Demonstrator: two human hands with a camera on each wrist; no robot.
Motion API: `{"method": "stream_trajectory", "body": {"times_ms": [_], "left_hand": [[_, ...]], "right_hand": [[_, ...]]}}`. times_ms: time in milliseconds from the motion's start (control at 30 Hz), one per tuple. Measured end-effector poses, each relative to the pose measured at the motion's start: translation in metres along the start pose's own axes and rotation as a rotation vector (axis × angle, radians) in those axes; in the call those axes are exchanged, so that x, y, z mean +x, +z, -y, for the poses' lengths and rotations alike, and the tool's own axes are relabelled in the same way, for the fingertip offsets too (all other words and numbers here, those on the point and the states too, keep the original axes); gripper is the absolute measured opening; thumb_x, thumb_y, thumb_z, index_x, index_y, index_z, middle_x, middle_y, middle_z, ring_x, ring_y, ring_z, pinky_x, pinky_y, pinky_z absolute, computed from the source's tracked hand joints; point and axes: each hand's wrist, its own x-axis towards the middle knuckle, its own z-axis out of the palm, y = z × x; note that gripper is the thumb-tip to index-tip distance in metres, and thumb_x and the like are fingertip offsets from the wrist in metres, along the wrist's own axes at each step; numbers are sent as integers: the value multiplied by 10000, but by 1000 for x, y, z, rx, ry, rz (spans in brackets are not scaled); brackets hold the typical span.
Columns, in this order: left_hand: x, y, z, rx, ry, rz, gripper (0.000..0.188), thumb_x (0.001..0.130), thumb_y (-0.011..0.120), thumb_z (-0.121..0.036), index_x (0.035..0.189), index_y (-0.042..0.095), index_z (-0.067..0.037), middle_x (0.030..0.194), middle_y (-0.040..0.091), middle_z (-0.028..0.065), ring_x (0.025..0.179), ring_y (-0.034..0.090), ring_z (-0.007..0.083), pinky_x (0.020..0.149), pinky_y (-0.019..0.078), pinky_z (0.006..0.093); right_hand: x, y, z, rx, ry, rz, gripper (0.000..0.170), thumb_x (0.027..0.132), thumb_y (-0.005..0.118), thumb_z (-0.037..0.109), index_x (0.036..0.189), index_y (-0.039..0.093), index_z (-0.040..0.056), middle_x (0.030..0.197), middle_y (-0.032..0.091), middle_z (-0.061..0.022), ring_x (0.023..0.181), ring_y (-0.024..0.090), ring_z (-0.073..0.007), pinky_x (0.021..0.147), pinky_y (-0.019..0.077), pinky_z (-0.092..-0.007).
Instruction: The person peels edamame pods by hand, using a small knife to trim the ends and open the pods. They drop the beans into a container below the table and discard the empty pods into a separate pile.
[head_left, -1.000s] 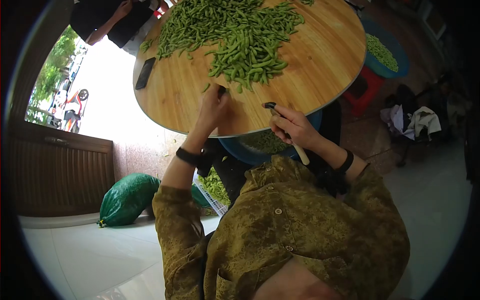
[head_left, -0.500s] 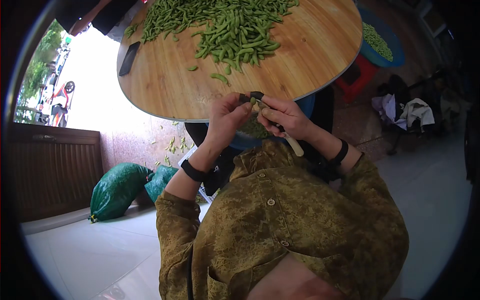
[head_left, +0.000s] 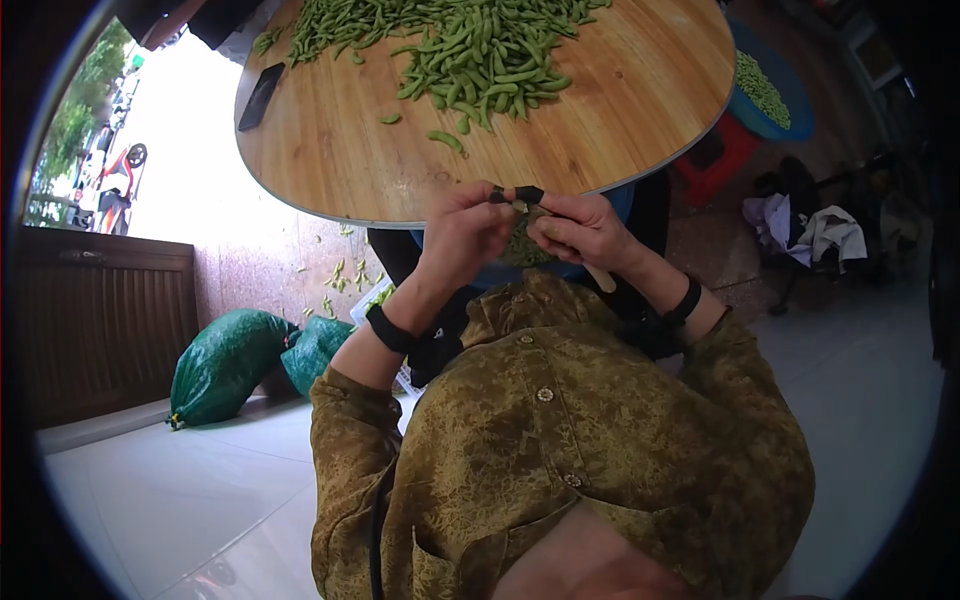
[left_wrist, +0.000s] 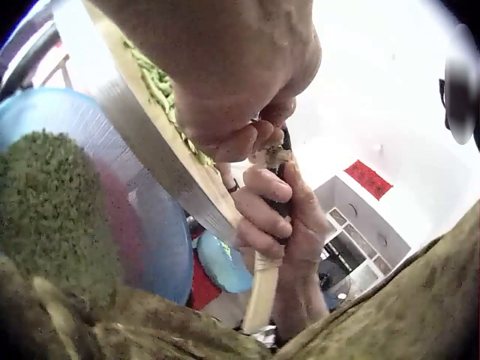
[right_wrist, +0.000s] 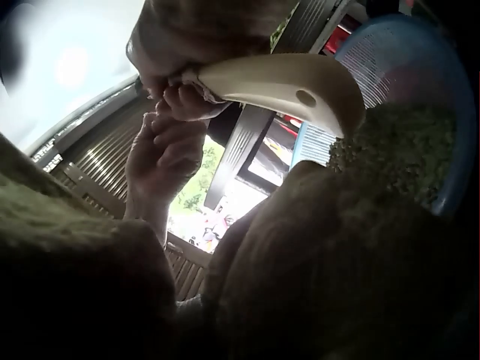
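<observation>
Both hands meet over the table's near edge in the head view. My left hand (head_left: 463, 232) pinches a small pod (head_left: 520, 206), mostly hidden by fingers, its fingertips close against the right hand's. My right hand (head_left: 590, 230) has its fingers curled round a cream-handled tool (head_left: 603, 279); the handle (left_wrist: 262, 294) points down out of the fist in the left wrist view, and its broad end (right_wrist: 330, 94) shows in the right wrist view. Dark coverings wrap some fingertips. The tool's working end is hidden. Loose green pods (head_left: 445, 140) lie on the table just beyond.
A large pod heap (head_left: 485, 70) and a dark flat object (head_left: 261, 97) are on the round table (head_left: 640, 100). Below its edge is a blue basin (left_wrist: 169, 247) of shelled beans. Another basin (head_left: 762, 90), a red stool (head_left: 722, 160) and green sacks (head_left: 225, 365) stand around.
My left hand has come from the tabletop back to the right hand, with a pod between its fingers. The right hand has moved slightly left and still holds the tool.
</observation>
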Motion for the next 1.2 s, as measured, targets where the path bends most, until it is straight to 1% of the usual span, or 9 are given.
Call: {"method": "stream_trajectory", "body": {"times_ms": [167,267,333,433,533,633,767,967,1200], "left_hand": [[0,-2,8,-235,-171,152,87,849,571,-81,906,588,-19,643,538,33,520,463,88,419,344,227],[-5,-1,12,229,-99,-85,95,849,586,-91,904,583,-14,647,537,21,550,479,91,447,366,230],[-18,-8,14,657,167,-124,130,853,601,-109,917,580,2,663,552,-6,566,513,83,480,379,223],[-60,-20,-17,1411,403,-225,102,854,591,-107,889,569,-13,676,602,134,597,584,327,550,453,336],[-82,-65,-21,1823,105,-191,174,867,589,-171,815,566,-7,720,601,208,695,610,388,579,457,436],[-64,-52,-39,1492,326,-359,232,871,593,-223,779,593,-9,726,606,213,719,615,388,609,461,454],[13,-41,-49,1561,514,-479,315,850,614,-306,800,625,4,750,632,214,750,622,393,674,471,454],[79,-50,-42,1574,388,-603,385,823,617,-349,806,615,35,821,631,249,817,609,429,722,475,475],[48,-41,-27,1284,480,-389,248,790,656,-201,863,621,34,734,644,184,687,634,339,626,492,408]], "right_hand": [[-6,4,-3,-211,-100,-30,315,934,502,58,1241,559,18,729,525,17,537,421,-11,478,334,-169],[-12,12,-7,-213,-82,-141,350,935,497,60,1280,506,2,744,533,1,527,418,-19,468,330,-167],[-15,10,-6,-64,21,-239,385,938,489,65,1315,466,-9,749,540,-10,512,415,-23,452,324,-165],[-22,-5,3,-37,13,-371,299,955,481,103,1221,501,-32,727,509,-3,491,401,-25,432,313,-174],[-27,-11,-2,-44,28,-348,282,956,509,125,1205,514,-7,727,516,9,528,420,-18,440,321,-167],[-20,-1,-2,-68,55,-316,295,960,504,135,1220,518,-6,722,511,13,528,419,-18,448,323,-167],[-4,6,1,-39,25,-259,310,959,497,132,1236,513,-5,719,508,16,525,418,-18,453,326,-173],[-7,2,2,-89,-4,-269,348,969,440,115,1281,455,-41,717,489,4,486,393,-31,432,316,-180],[2,0,11,166,67,-248,410,982,408,143,1355,374,-24,755,485,-16,510,407,-49,424,325,-184]]}}
